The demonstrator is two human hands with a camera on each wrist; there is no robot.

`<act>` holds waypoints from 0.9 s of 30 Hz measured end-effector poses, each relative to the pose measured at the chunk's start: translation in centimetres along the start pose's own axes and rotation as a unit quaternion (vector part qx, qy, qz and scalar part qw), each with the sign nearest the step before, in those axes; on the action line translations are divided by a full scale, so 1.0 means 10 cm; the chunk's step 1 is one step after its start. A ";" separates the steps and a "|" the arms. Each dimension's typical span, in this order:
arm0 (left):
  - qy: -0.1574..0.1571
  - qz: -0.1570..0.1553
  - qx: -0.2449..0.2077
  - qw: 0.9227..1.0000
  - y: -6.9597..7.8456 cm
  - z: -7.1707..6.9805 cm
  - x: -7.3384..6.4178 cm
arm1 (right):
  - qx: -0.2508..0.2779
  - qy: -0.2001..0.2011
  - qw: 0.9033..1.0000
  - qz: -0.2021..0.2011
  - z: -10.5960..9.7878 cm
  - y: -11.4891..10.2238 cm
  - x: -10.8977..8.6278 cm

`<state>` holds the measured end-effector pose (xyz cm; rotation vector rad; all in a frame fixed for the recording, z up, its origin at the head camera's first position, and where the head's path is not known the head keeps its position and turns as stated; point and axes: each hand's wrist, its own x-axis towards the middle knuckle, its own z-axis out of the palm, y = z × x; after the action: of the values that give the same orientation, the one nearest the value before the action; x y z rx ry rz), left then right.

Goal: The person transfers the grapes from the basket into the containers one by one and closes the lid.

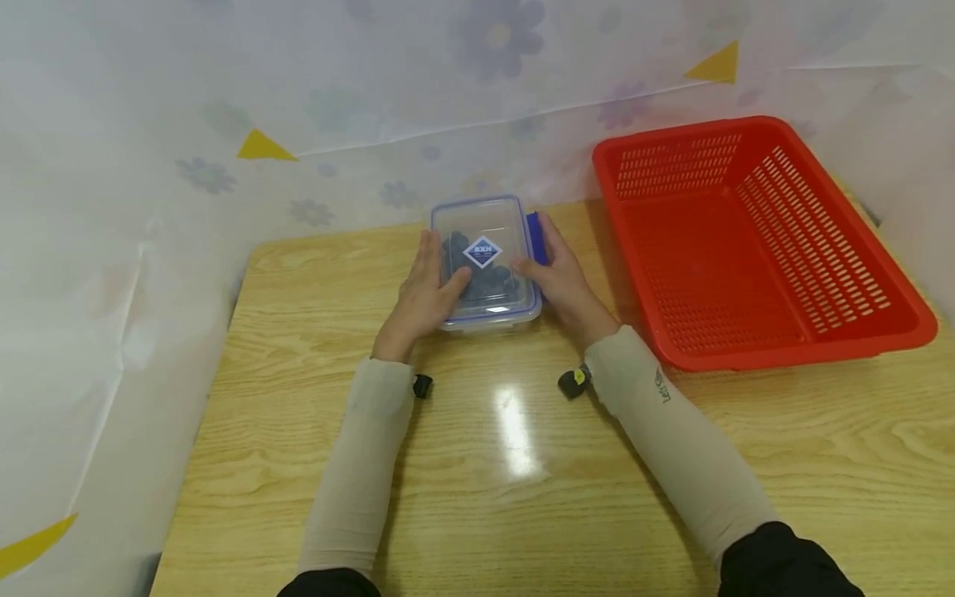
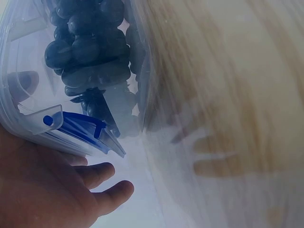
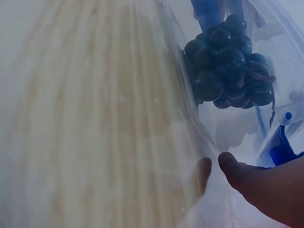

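A clear plastic food container (image 1: 477, 214) with a blue seal and a diamond-shaped label lies on the table. Dark grapes (image 2: 88, 47) show through its walls. The left hand (image 1: 420, 300) holds the left side, thumb over the lid and fingers along the wall. In the left wrist view a blue latch (image 2: 78, 127) juts outward near these fingers. At the opposite side the right hand (image 1: 564, 278) grips the container, its thumb on the lid and its fingers by the blue latch (image 1: 536, 238), which sticks out. The right wrist view shows a fingertip (image 3: 228, 160) low beside the wall.
A red plastic basket (image 1: 630, 249) with slotted walls stands to the right, close to the right forearm. Behind the wooden table (image 1: 298, 332) hangs a flower-patterned white sheet (image 1: 358, 99) with yellow triangles. Small black devices (image 1: 573, 383) sit at both wrists.
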<state>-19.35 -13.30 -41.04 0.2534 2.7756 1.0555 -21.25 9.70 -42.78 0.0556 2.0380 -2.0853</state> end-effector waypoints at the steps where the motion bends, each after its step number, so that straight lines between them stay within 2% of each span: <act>1: -0.001 0.000 0.000 1.000 0.00 0.00 0.00 | 0.008 -0.001 1.000 -0.006 0.01 0.00 0.00; 7: -0.003 0.000 -0.002 1.000 0.00 -0.01 0.00 | 0.040 -0.014 0.999 -0.030 0.06 -0.02 0.00; 17: -0.004 0.000 -0.009 1.000 -0.02 -0.01 0.00 | 0.033 -0.031 0.999 0.013 0.13 -0.04 0.03; 27: -0.010 0.015 -0.062 0.998 -0.04 0.01 0.01 | 0.018 -0.023 0.999 0.041 0.13 -0.07 0.11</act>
<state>-19.47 -13.53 -41.42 0.2894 2.6835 1.2212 -22.25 8.24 -42.25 0.0950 1.9384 -2.0559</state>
